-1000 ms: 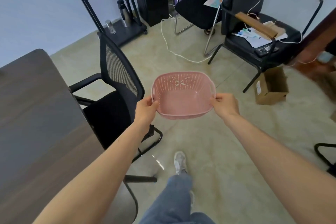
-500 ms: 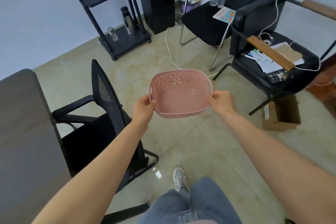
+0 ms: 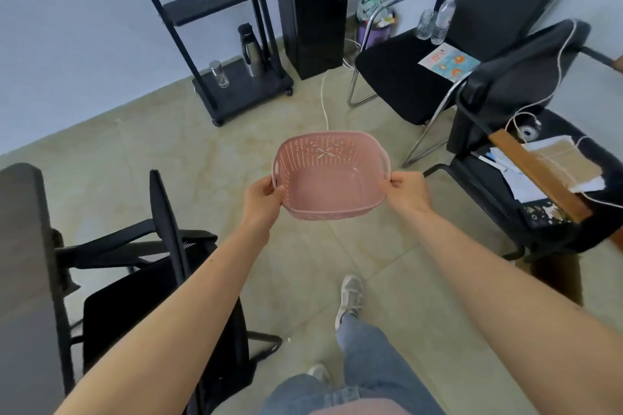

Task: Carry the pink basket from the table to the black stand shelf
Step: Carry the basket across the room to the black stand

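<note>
An empty pink basket (image 3: 328, 180) with slotted walls hangs level in the air above the floor, in the middle of the view. My left hand (image 3: 261, 202) grips its left rim and my right hand (image 3: 406, 193) grips its right rim. The black stand shelf (image 3: 215, 3) rises against the far wall, up and to the left of the basket. Its base tier (image 3: 246, 92) carries a black flask and a small clear bottle, while the tier above is bare. The dark table (image 3: 23, 279) lies at the left edge, behind my left arm.
A black mesh office chair (image 3: 161, 266) stands between the table and me. A tall black tower (image 3: 313, 3) is right of the shelf. Two black chairs (image 3: 505, 84) with papers, bottles and a white cable fill the right side. Tiled floor (image 3: 151, 145) lies between me and the shelf.
I have stepped forward with the basket in both hands. The shelf and the chairs have come closer, and the table has slid off toward the left edge.
</note>
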